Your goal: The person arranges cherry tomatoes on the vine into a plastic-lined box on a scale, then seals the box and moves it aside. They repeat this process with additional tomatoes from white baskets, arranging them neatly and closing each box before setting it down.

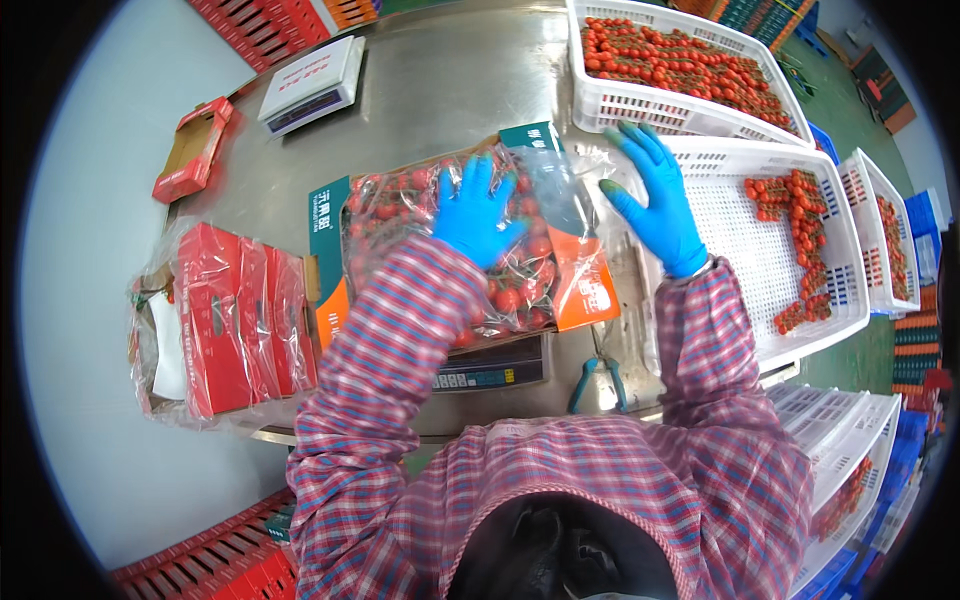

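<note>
My left hand [478, 214], in a blue glove, lies spread on clear plastic film over cherry tomatoes in a green and orange cardboard box [585, 281]. The box stands on a digital weighing scale [491, 373], whose keypad shows below it. My right hand [655, 199], gloved too, is held with fingers apart just right of the box, near loose clear film and the rim of a white plastic crate [851, 262]; it holds nothing that I can see. Vine tomatoes [806, 225] lie in that crate. Blue-handled snips [598, 382] rest on the steel table [420, 82] below the box.
Red cardboard boxes [225, 322] in clear plastic stand at the left. Behind them lie a small red carton [193, 150] and a white scale [313, 79]. Another white crate [637, 105], full of vine tomatoes, stands at the back right. More crates [881, 232] are at the far right.
</note>
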`<control>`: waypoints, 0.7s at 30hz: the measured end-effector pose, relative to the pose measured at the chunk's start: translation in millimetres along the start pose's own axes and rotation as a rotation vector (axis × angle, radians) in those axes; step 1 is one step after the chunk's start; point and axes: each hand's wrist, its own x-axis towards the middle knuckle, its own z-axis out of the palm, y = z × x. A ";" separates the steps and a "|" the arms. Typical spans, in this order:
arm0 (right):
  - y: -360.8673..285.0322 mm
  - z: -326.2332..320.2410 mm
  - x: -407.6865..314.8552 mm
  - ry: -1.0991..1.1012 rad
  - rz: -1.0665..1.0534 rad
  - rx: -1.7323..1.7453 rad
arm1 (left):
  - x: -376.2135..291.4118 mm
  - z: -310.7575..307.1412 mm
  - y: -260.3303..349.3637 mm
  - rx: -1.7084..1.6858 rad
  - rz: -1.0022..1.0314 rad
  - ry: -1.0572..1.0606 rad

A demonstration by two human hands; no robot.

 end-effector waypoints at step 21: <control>26.2 42.5 43.8 -0.548 0.326 0.607 | 21.4 -15.1 18.7 -0.619 -0.276 -0.090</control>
